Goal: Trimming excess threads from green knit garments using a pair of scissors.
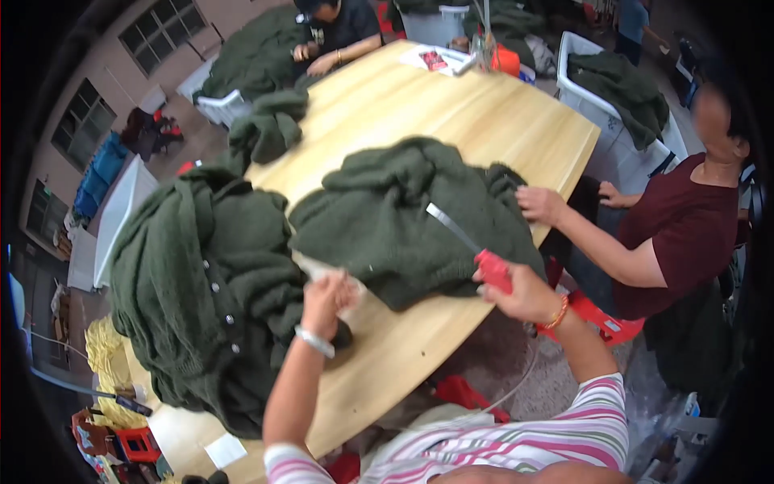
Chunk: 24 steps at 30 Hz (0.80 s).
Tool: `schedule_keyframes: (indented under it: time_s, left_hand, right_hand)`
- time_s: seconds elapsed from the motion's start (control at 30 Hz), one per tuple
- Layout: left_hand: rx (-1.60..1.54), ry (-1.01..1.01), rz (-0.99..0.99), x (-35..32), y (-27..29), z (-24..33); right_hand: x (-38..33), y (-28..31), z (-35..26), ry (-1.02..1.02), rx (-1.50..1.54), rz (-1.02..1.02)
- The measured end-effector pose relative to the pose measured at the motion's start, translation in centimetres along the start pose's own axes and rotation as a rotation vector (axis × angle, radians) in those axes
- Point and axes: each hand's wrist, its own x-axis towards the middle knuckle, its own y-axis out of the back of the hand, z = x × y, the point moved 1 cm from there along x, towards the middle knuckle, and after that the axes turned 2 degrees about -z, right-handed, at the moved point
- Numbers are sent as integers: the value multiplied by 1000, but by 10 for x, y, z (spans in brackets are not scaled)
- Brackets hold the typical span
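A dark green knitted garment (411,226) lies bunched on the table in front of me. My right hand (524,294) is closed around the red handle of a tool with a long flat metal blade (455,226); its kind is unclear. The blade points up and left, over the garment. Beside the garment's left edge is my left hand (326,302), fingers bunched and blurred, with something pale at them that I cannot make out. To its left, a tall heap of green knitwear with buttons (201,298) covers the table's side.
The wooden table (516,121) curves away from me. At the right a person in a maroon shirt (685,218) rests a hand on the garment's edge. Another person (343,40) sits at the far side. White bins (601,105) hold green knitwear. A red stool (601,319) stands below right.
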Motion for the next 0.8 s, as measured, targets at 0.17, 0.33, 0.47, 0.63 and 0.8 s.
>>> schedule_keyframes:
  time_s: [0.17,0.33,0.47,0.63,0.8]
  left_hand:
    - [-596,229,-86,-16,14,-29]
    - [-873,214,-221,11,11,-32]
    - [-963,109,-236,33,4,-26]
    - [-1077,124,-224,59,-6,-14]
    - [-1078,68,-88,68,-13,-20]
  right_hand:
    - [12,-39,0,55,-74,-135]
    - [10,-57,-16,88,-72,-163]
    - [10,-61,-18,74,-138,-167]
    - [13,-68,-33,52,-206,-217]
    - [20,-84,-28,36,-336,-220]
